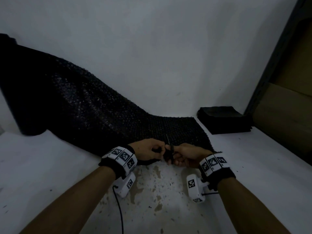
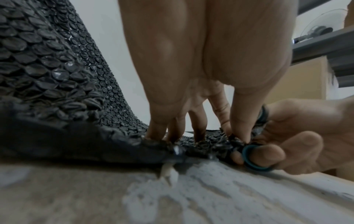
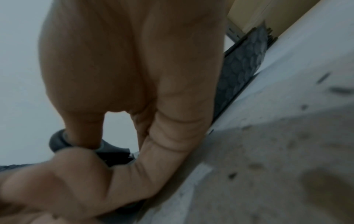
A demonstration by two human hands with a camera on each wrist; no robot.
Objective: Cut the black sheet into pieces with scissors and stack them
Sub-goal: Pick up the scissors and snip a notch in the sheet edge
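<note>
A: At the near desk (image 1: 253, 166) edge, what is shown?

B: The right hand (image 1: 184, 157), its grip closed through the scissors (image 1: 169, 153) handles, meets the left hand (image 1: 148, 152), which pinches the black sheet (image 1: 101, 112) just beside the blade.

A: The hazard?

B: Left fingertips (image 2: 243, 136) lie close to the cutting line; a nick is possible. The bubbled sheet, rising uncut toward the far left, could drag and skew the cut.

A: Farther back?

B: The stack (image 1: 224, 119) of pieces lies at far right, well apart.
</note>
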